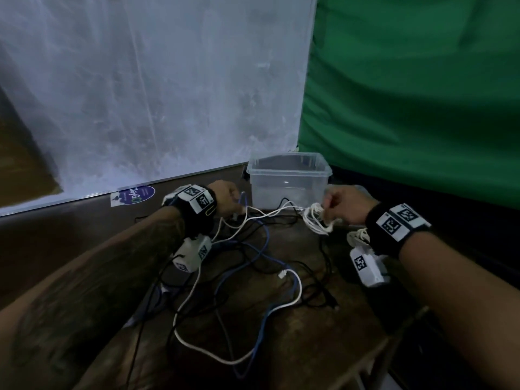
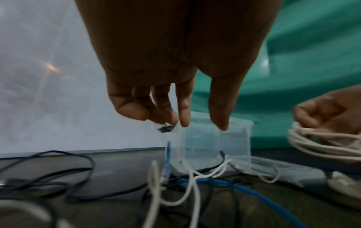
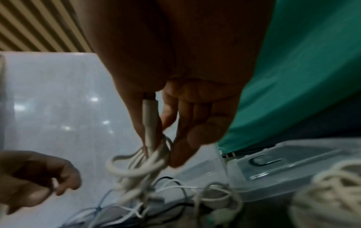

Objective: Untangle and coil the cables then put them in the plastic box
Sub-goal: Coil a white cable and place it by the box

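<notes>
Just right of frame centre, the right hand [image 1: 342, 204] grips a part-wound white cable coil [image 1: 318, 219]; the plastic box [image 1: 289, 180] sits immediately upper left, nearer this hand. The left hand [image 1: 228, 199] pinches a dark connector [image 2: 166, 128].

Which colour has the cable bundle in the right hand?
White; the cable bundle shows best in the right wrist view.

- Plastic box [image 1: 289, 190]: clear, smooth, faintly glossy plastic.
- Table [image 1: 295, 342] under the box: dark, matt, grained wood.
- Backdrop [image 1: 422, 94] right of the box: matt green cloth.
- White cable [image 1: 318, 219] beside the box: smooth sheathing.
</notes>
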Demonstrator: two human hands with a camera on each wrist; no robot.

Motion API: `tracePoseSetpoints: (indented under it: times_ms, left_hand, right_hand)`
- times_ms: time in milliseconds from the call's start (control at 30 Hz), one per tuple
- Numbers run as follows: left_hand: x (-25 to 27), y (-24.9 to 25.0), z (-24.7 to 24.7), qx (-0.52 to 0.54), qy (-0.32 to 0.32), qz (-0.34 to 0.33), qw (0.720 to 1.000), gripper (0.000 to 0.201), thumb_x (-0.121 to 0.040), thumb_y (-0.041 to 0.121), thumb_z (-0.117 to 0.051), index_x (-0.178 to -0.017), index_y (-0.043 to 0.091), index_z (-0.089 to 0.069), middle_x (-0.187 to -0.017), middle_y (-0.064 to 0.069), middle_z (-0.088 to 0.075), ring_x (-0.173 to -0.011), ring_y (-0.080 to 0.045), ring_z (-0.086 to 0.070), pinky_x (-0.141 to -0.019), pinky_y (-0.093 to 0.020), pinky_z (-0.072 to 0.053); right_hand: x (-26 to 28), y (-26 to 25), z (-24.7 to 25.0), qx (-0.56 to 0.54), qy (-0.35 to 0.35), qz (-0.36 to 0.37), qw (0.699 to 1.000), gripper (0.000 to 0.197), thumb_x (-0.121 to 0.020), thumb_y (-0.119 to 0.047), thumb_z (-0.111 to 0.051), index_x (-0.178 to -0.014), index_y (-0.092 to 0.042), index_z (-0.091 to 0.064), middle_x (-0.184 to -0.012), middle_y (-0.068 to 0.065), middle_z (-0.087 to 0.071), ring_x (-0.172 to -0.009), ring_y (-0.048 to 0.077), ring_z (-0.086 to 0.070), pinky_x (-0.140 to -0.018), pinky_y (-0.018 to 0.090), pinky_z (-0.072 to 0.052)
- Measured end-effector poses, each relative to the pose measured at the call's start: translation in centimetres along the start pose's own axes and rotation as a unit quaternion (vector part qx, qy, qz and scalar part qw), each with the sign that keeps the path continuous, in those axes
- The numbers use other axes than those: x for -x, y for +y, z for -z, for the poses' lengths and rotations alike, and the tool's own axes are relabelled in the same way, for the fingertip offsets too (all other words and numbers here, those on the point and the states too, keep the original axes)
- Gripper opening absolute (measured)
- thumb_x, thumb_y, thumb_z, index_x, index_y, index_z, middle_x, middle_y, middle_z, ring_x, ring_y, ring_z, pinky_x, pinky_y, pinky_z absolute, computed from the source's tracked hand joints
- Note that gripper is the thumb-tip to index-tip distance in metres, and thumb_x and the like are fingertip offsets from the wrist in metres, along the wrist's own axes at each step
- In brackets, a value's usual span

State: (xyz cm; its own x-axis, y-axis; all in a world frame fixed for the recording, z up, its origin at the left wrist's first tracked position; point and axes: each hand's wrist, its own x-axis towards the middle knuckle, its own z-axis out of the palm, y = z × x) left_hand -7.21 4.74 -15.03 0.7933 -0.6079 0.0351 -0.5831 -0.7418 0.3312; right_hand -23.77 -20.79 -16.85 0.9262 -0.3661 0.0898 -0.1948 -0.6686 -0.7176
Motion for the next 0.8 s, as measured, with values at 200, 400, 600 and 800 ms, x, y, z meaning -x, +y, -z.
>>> tracePoseSetpoints:
  times_ms: [200,400,600,800]
  left_hand:
    - [0.8,-2.1,-0.7,-0.054,-0.095,0.06,0.992,0.008,-0.086,0.016,-0.063,-0.079,0.016,-0.061,-0.08,-0.003,-0.058,-0.073,-0.02,-0.051,-0.065,-0.026,-0.043]
    - [1.0,-2.7,-0.2,0.08,0.0,0.043,0.996,0.016,-0.084,0.003,-0.058,-0.08,0.015,-0.067,-0.063,0.002,-0.061,-0.044,-0.009,-0.057,-0.045,-0.021,-0.048]
    - [1.1,-2.6,2.4,0.27,0.114,0.031,0.956,0.023,-0.09,-0.003,-0.049,-0.079,0.012,-0.063,-0.068,-0.01,-0.062,-0.043,-0.013,-0.062,-0.046,-0.025,-0.048]
    - [3.2,-0.7,7.9,0.368,0.129,-0.088,0.916,0.02,-0.091,-0.003,-0.052,-0.087,0.012,-0.065,-0.075,-0.008,-0.065,-0.046,-0.008,-0.051,-0.048,-0.023,-0.042]
  right_hand:
    - [1.1,0.5,0.7,0.264,-0.112,-0.097,0.953,0.008,-0.084,-0.009,-0.071,-0.086,-0.015,-0.067,-0.087,0.003,-0.066,-0.08,0.018,-0.062,-0.052,0.021,-0.044]
    - [1.2,1.2,0.0,0.374,-0.107,-0.126,0.912,0.029,-0.095,-0.026,-0.059,-0.115,-0.008,-0.066,-0.117,0.01,-0.066,-0.105,0.025,-0.061,-0.086,0.031,-0.049]
    - [0.5,-1.6,1.1,0.352,-0.044,-0.077,0.932,0.027,-0.095,-0.028,-0.057,-0.104,-0.006,-0.069,-0.103,0.01,-0.068,-0.094,0.025,-0.062,-0.079,0.029,-0.045]
    - [-1.5,-8.8,-2.0,0.081,0.042,0.171,0.981,0.03,-0.085,-0.021,-0.075,-0.11,-0.011,-0.064,-0.106,0.002,-0.065,-0.101,0.02,-0.062,-0.095,0.034,-0.05]
